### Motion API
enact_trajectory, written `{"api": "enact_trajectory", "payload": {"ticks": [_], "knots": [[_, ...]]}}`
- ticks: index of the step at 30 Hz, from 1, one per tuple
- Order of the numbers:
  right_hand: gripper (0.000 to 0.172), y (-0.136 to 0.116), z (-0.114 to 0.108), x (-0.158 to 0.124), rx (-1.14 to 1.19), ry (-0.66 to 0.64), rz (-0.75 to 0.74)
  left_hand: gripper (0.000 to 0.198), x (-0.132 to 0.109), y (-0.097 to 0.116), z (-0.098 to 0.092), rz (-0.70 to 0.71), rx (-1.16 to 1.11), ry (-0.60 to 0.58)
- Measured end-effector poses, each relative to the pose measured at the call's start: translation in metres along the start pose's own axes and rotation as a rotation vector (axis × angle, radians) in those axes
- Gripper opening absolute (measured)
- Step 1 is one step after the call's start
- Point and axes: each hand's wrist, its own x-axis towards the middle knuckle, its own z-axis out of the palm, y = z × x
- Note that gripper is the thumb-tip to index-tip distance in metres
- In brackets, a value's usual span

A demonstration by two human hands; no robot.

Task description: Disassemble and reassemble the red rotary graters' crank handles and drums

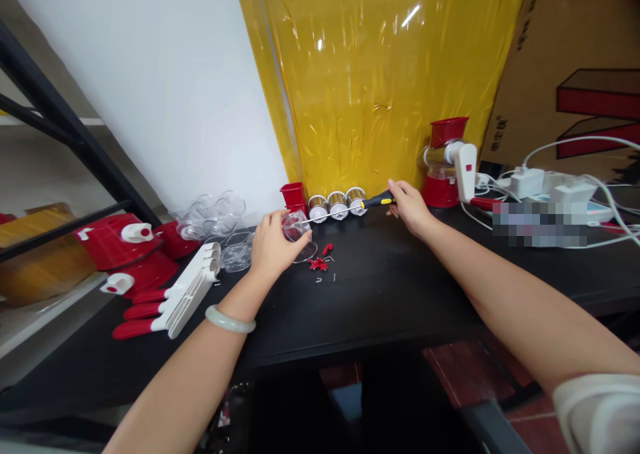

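My left hand (273, 244) is closed round a clear plastic cup-shaped part (296, 227), held on its side just above the black table (380, 294). My right hand (410, 204) grips the black and yellow handle of a screwdriver (350, 209). Its thin shaft runs left, and the tip reaches into the clear part. Small red clips (320, 261) and a few tiny screws lie on the table right under the clear part.
Three metal drum blades (337, 205) and a red hopper (293, 195) stand by the yellow sheet. An assembled red and white grinder (447, 164) is at the right, beside chargers and cables (550, 187). Clear cups (215, 217), red bases (120, 241) and white handles (193, 294) crowd the left.
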Motion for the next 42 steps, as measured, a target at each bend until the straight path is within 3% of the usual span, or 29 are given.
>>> {"api": "enact_trajectory", "payload": {"ticks": [3, 7, 14, 19, 22, 26, 32, 36, 40, 42], "knots": [[0.036, -0.0021, 0.0008, -0.0014, 0.077, 0.013, 0.008, 0.060, 0.0000, 0.0002, -0.0002, 0.001, -0.002, -0.001], [0.035, -0.0057, 0.0019, -0.0024, 0.196, -0.046, 0.017, 0.060, -0.0001, 0.0000, -0.0002, 0.004, -0.006, 0.001], [0.039, -0.0020, 0.0000, -0.0006, -0.020, 0.005, -0.023, 0.061, 0.0003, -0.0010, 0.0005, -0.001, 0.001, -0.002], [0.026, -0.0040, -0.0009, -0.0013, 0.080, -0.013, -0.039, 0.061, 0.0006, -0.0009, 0.0003, 0.006, -0.004, -0.007], [0.031, -0.0045, -0.0004, -0.0011, 0.131, -0.034, -0.026, 0.061, 0.0006, -0.0004, -0.0001, -0.004, -0.005, -0.007], [0.042, -0.0029, 0.0003, -0.0008, 0.033, -0.002, -0.017, 0.061, 0.0007, -0.0010, 0.0001, -0.008, -0.002, -0.007], [0.026, -0.0066, -0.0002, -0.0033, 0.076, -0.003, -0.010, 0.061, 0.0007, -0.0008, -0.0003, 0.000, 0.002, -0.005], [0.034, -0.0066, -0.0004, -0.0029, 0.136, -0.044, -0.001, 0.059, 0.0006, -0.0002, -0.0009, -0.007, -0.004, -0.009], [0.050, -0.0023, -0.0013, -0.0005, 0.034, -0.026, -0.021, 0.059, 0.0004, -0.0001, -0.0009, 0.000, -0.010, -0.002], [0.048, -0.0010, -0.0017, -0.0001, -0.013, -0.018, -0.025, 0.059, 0.0004, 0.0003, -0.0011, -0.003, -0.004, -0.006]]}}
